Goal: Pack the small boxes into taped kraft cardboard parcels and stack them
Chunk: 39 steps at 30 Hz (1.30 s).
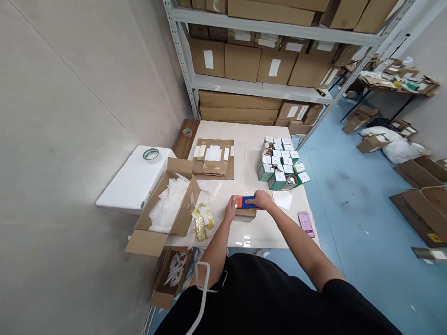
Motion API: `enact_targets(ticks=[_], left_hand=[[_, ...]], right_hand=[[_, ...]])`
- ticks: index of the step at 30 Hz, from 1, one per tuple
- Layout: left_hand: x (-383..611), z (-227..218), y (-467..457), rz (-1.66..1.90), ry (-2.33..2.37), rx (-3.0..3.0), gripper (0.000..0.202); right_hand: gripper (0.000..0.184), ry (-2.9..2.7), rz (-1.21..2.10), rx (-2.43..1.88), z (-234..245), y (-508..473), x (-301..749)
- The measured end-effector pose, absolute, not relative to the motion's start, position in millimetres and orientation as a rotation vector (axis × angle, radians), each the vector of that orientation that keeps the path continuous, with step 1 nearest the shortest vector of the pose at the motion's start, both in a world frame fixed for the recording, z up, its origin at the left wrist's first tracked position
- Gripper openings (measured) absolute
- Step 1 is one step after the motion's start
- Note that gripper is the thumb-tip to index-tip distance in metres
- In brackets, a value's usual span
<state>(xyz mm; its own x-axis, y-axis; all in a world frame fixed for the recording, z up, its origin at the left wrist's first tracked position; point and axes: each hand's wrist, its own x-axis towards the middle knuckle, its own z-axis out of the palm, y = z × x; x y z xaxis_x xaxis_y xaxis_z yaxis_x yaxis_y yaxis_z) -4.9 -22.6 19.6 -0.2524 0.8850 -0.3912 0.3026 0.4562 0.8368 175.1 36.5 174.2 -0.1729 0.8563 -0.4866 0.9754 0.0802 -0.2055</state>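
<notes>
One white cable point(203, 301), right hand point(262, 200) tight around one blue tool point(248, 202), left hand point(230, 209) against one carton point(245, 215).

Overall: bright, pretty even indoor light, looks like it's from overhead
Tabletop point(248, 152): glossy, little white glare patches by the near edge
Grey wall point(60, 119): soft light, bit darker low down
Steel shelving point(257, 86): dim gaps between boxes, uprights splayed by the wide lens
Left hand point(230, 209), right hand point(263, 199): outlines clean, fine detail mushy
Green-and-white cartons point(277, 179): print too tiny to read
Black shirt point(272, 302): folds mostly swallowed
</notes>
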Motion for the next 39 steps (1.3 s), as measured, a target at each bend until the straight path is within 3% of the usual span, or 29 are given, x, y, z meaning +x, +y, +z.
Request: enact_targets(ticks=[10,25,39], left_hand=[[13.9,23.2,-23.7,0.717,1.835,1.031,0.061],[34.8,19.9,-24.7,0.759,1.781,1.027,0.063],[28.3,9.5,-21.8,0.819,1.763,1.039,0.061]], right_hand=[[0.053,2.078,-0.763,1.951,185.3,23.9,296.1],[0.059,2.139,-1.129,2.056,151.5,12.5,348.2],[0.052,2.049,-0.931,2.173,145.0,2.4,377.2]])
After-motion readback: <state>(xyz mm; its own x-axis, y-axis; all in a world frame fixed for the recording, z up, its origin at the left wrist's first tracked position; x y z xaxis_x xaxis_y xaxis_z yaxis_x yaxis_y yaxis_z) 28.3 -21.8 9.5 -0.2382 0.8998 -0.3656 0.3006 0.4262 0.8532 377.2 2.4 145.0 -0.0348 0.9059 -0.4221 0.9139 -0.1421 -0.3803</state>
